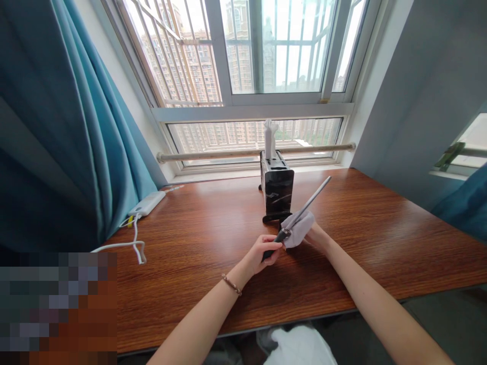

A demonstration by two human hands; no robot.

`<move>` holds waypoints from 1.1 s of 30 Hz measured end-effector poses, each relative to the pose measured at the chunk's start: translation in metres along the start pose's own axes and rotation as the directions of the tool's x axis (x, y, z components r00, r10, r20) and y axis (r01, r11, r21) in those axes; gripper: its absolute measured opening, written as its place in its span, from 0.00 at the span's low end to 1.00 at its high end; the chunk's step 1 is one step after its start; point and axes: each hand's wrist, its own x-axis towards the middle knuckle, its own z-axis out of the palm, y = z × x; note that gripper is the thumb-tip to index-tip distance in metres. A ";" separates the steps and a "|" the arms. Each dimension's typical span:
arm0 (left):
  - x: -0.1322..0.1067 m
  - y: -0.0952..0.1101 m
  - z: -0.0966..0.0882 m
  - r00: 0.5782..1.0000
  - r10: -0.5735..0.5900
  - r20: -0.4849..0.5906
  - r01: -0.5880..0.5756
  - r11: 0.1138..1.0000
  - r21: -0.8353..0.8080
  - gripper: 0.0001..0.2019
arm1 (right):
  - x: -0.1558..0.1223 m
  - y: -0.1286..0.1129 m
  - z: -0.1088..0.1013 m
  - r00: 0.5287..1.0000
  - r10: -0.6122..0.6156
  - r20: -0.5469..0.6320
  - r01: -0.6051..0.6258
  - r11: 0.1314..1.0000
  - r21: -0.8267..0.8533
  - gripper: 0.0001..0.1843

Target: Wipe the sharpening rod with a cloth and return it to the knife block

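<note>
L hand is curled round the dark handle of a long thin knife, its grey blade tilted up to the right, above the desk. R hand is behind a white cloth, which lies against the blade nr the handle; fingers mostly hidden, so can't tell how tightly they're closed.

Just beyond, a black holder stands upright on dark feet, w/ slots in its top. White item sticks up out of it, back of the top; can't tell exactly what it is. Front panel has a small pale mark, prob. a logo, too small to read.

Far L of desk, by the curtain: white power strip w/ white cable & yellow tag; no legible text.
</note>
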 end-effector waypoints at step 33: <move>-0.007 -0.014 -0.005 0.806 0.584 0.097 -0.238 0.169 0.956 0.08 | -0.012 0.006 0.000 0.977 0.213 0.003 -0.212 0.968 0.133 0.12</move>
